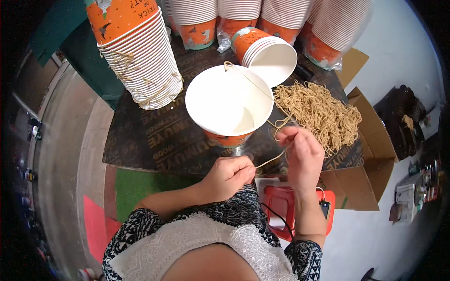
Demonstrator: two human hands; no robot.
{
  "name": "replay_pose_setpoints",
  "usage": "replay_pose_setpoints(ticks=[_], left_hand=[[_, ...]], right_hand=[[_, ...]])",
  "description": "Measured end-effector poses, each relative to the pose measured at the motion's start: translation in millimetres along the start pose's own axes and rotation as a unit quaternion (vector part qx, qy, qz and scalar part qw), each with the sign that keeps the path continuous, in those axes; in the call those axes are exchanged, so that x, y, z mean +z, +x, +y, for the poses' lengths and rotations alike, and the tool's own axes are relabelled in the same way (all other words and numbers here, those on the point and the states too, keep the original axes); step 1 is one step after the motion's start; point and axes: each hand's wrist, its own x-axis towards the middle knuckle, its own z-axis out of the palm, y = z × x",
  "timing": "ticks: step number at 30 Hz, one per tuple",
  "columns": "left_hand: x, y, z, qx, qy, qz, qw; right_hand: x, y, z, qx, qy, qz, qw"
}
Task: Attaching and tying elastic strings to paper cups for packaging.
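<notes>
An orange paper bucket with a white inside [225, 100] stands upright on a small post at the middle of the dark board [154, 140]. A tan string [269, 160] is tied at its far rim and runs across the opening toward me. My left hand [229, 175] pinches one end of that string just below the bucket. To its right, my right hand [302, 157] is closed on the string too, fingers at the edge of a loose pile of tan strings [321, 114].
Stacks of orange and white buckets [140, 61] line the back of the board, one bundle tied with string at left, another bucket lying on its side [267, 54]. A cardboard box [365, 164] sits at right, a red stool [286, 203] below it.
</notes>
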Motion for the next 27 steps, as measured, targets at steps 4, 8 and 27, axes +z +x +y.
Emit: replay_pose_setpoints(ticks=[4,8,27], left_hand=[[-19,-5,2,0.056,0.17,-0.028,0.983],[-15,-4,18,0.045,0.108,-0.021,0.993],[-41,-23,27,0.126,0.064,0.199,0.97]], right_hand=[[-2,-13,-1,-0.288,-0.381,-0.001,0.878],[8,-30,-12,-0.134,-0.267,-0.214,0.93],[37,-17,18,-0.251,-0.308,-0.072,0.915]])
